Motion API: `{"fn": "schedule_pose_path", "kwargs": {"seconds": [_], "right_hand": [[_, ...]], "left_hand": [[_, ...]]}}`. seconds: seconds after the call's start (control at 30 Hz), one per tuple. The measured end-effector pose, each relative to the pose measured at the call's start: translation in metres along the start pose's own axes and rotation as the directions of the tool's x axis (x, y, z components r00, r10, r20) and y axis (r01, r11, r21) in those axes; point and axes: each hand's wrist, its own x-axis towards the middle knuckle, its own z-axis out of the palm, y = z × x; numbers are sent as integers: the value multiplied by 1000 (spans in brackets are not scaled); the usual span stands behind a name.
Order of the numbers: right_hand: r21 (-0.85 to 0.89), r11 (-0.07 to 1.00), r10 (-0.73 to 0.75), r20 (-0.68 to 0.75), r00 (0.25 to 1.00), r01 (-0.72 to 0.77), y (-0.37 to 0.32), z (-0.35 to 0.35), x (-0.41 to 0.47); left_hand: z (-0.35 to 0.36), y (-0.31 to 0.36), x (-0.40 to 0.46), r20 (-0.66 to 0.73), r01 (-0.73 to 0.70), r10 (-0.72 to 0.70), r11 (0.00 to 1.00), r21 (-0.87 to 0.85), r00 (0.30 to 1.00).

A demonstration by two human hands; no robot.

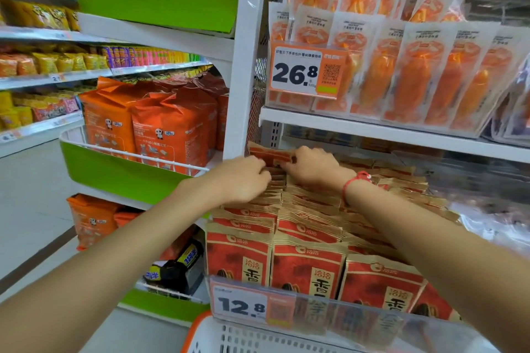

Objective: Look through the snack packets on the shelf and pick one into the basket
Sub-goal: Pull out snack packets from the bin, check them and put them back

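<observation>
- Both hands reach to centre frame: the left hand (pixel 241 180) and the right hand (pixel 311 167), fingers curled, pinch a red packet (pixel 269 156) at the back of the rows; fingertips are hidden.
- Red-and-gold snack packets (pixel 308 264) stand in crinkled rows, lower fronts blurred behind a clear plastic rail (pixel 372 312).
- The white slotted basket (pixel 229 338), orange-rimmed, is cut off at the bottom edge.

My left hand (pixel 243 178) and right hand (pixel 311 166) reach deep into the rows of red-and-gold snack packets (pixel 308 264), fingers curled on the rearmost packet (pixel 269 155). My right wrist bears a red string bracelet (pixel 355 180). Below, a white basket (pixel 229 338) with an orange rim.
</observation>
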Motion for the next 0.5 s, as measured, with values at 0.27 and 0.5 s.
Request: {"fn": "schedule_pose_path", "kwargs": {"seconds": [0.27,0.5], "right_hand": [[215,977,14,-134,991,15,4,8,0],[220,976,48,-241,969,6,3,3,9]], "left_hand": [[13,1,3,-256,-48,98,980,194,962],[12,3,3,-245,14,31,983,182,969]]}}
